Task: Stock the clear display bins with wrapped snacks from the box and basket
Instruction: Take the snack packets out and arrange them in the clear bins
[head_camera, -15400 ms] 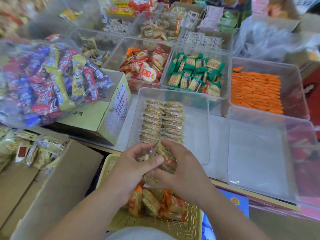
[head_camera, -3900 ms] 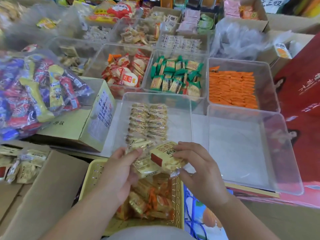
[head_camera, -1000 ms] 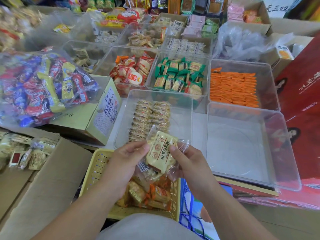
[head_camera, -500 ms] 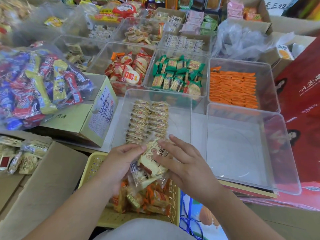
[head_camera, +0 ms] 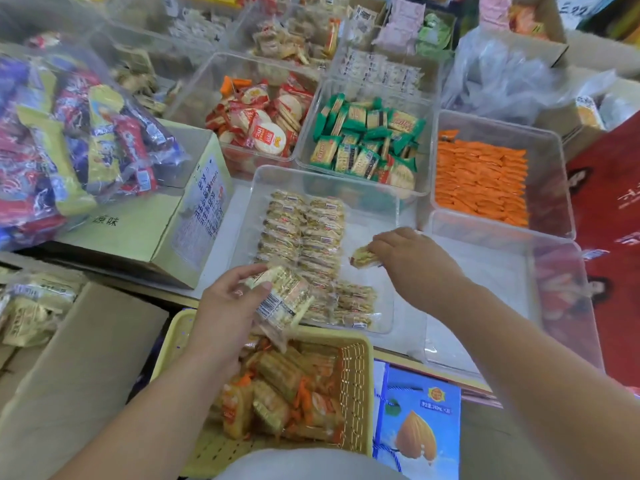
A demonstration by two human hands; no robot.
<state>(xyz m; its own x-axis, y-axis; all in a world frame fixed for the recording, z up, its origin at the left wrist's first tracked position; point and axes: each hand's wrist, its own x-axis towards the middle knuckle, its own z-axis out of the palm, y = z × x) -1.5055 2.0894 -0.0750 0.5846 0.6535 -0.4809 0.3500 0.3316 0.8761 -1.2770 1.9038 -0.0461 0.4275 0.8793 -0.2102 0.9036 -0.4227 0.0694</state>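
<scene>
A clear display bin [head_camera: 367,188] in front of me holds two rows of pale wrapped snacks [head_camera: 304,233], with a short third row at its near right. My right hand [head_camera: 412,258] is inside the bin and pinches one wrapped snack [head_camera: 363,256] just right of the rows. My left hand [head_camera: 228,306] grips a stack of the same wrapped snacks [head_camera: 284,297] over the bin's near edge. Below lies a yellow basket [head_camera: 356,379] with more snacks in orange-trimmed wrappers [head_camera: 287,393].
To the right stands an empty clear bin [head_camera: 485,271]. Behind are bins of orange [head_camera: 481,181], green [head_camera: 367,140] and red-wrapped snacks [head_camera: 263,123]. A cardboard box [head_camera: 166,216] under a bag of candy [head_camera: 69,140] stands left. An open carton [head_camera: 76,344] is at lower left.
Both hands held the stack together above the basket. Now my right hand has reached into the bin with one snack, and my left hand keeps the stack at the bin's edge.
</scene>
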